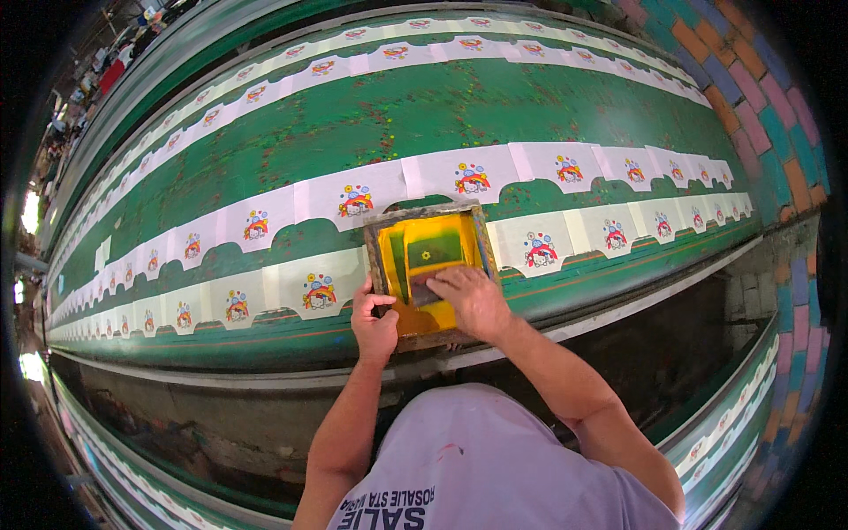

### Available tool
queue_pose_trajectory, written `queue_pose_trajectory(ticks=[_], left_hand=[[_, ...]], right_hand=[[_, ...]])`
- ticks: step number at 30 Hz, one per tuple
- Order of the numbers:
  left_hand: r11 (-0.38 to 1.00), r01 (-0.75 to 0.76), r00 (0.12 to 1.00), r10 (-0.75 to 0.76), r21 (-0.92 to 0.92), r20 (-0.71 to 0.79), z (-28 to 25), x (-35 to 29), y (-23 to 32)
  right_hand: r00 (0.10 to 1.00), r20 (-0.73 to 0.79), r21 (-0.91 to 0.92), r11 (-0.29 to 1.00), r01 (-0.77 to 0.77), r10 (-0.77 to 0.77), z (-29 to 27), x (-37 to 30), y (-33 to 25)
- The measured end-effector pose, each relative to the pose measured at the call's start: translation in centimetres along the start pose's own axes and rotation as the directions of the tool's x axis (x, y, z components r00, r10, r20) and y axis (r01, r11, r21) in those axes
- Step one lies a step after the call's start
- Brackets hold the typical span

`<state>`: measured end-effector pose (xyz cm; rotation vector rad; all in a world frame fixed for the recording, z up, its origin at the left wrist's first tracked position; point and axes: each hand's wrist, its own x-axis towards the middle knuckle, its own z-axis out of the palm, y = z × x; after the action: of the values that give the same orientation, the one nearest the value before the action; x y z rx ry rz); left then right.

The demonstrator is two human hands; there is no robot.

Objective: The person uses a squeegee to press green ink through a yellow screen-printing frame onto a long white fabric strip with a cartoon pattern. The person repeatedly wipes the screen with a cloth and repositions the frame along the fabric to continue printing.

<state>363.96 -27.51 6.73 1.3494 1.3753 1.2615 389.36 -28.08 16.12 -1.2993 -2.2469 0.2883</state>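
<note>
A wooden-framed printing screen (pixel 485 246), smeared with yellow ink (pixel 415 320), lies over the near row of white cut fabric pieces on a long green table. My left hand (pixel 374 325) is closed on the lower left side of the frame. Inside the frame, my right hand (pixel 475 302) grips a dark squeegee (pixel 424 288), its fingers partly hiding the tool. A small flower shape shows in the mesh just beyond the squeegee. The fabric piece beneath the screen is mostly hidden. To the left is a printed piece (pixel 322 281) with a colourful cartoon cat and rainbow; another printed piece (pixel 532 244) lies to the right.
More printed pieces (pixel 470 175) run in rows along the green table (pixel 309 132), whose middle is speckled with paint. A pale rail (pixel 565 329) borders its near edge. Behind me stands another table with prints (pixel 733 415). Coloured brick paving (pixel 760 106) lies at the right.
</note>
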Motion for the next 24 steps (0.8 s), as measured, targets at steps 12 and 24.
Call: queue_pose_trajectory(ticks=[12,24], left_hand=[[0.993,-0.063,0.997,0.066,0.096,-0.030,0.4,-0.4,1.2],[0.987,-0.147,0.987,0.151,0.062,-0.057,1.0,-0.2,0.4]], right_hand=[[0.998,0.043,-0.067,0.997,-0.048,0.051,0.3,7.4,5.8],[0.983,0.176,-0.027,0.998,-0.049,0.053,-1.7,-2.8,-4.1]])
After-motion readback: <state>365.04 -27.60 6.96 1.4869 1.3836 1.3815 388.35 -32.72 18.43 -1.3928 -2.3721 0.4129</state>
